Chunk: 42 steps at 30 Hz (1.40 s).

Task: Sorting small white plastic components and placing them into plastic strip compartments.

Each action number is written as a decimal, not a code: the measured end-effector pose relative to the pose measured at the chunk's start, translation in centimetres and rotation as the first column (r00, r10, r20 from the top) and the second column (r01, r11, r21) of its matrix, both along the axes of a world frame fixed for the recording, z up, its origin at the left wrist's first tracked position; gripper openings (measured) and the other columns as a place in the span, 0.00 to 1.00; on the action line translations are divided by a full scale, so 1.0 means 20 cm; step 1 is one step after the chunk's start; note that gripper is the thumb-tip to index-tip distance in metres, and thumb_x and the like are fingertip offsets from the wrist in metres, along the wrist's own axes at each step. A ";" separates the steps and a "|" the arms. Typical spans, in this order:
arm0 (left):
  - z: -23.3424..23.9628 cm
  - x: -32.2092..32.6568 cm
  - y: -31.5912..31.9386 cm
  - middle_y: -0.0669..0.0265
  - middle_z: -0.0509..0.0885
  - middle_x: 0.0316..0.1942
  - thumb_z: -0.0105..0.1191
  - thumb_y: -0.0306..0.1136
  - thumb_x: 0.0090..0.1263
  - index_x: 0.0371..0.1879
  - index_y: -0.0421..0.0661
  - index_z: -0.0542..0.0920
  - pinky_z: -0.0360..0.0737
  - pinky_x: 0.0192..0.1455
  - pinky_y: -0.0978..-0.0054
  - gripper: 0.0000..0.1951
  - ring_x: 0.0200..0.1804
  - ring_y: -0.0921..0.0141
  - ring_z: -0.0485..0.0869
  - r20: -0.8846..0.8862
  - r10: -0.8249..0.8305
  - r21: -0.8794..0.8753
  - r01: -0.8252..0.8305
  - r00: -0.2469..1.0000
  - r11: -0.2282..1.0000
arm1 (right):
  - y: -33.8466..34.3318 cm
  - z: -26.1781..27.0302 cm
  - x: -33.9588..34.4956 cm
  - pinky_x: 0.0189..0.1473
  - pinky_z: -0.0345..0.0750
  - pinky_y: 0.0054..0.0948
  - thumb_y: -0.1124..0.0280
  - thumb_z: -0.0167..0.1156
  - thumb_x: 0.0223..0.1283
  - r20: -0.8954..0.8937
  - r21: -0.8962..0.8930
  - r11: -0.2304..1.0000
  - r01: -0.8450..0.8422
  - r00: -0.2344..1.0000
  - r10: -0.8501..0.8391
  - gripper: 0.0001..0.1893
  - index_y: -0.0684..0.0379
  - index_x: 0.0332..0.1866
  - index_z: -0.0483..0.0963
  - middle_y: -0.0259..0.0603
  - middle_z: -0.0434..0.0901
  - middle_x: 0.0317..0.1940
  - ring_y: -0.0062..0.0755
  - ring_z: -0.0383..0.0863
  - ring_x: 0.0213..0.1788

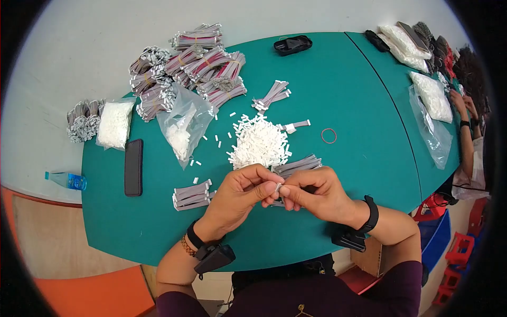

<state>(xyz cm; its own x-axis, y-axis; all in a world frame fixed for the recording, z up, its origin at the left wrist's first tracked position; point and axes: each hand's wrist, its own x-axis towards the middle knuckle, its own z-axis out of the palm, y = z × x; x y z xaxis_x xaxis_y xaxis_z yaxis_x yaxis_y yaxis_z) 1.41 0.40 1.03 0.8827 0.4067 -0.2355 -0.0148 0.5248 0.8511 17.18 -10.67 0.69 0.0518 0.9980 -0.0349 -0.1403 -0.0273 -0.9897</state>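
Note:
My left hand (237,195) and my right hand (323,196) meet at the table's near side, pinching a small white connector piece (278,186) between thumbs and fingertips. The fingers cover most of it, so any cable attached to it cannot be made out. Grey flat ribbon cables (298,165) lie just behind my right hand, partly hidden by it. Beyond my hands spreads a heap of small white plastic connector pieces (259,142). Left of my left hand rest several ribbon cables with white end connectors (192,196). Another small group of cables (273,96) lies behind the heap.
Banded cable bundles (210,65) are piled at the back left of the green table (368,158). Nearby are an open plastic bag (186,123), a filled bag (115,123), a phone (134,167), a bottle (67,180) and a red rubber band (328,136). Another person's hands (461,104) appear at right.

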 end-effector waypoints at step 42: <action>0.06 -0.01 0.04 0.61 0.83 0.32 0.58 0.21 0.56 0.36 0.39 0.82 0.77 0.38 0.80 0.08 0.35 0.72 0.81 0.032 0.009 0.772 -0.031 0.999 0.635 | 0.00 0.03 0.00 0.21 0.66 0.14 0.71 0.53 0.63 -0.141 -0.119 0.989 -0.084 0.988 0.067 0.09 0.63 0.30 0.76 0.33 0.77 0.19 0.13 0.71 0.19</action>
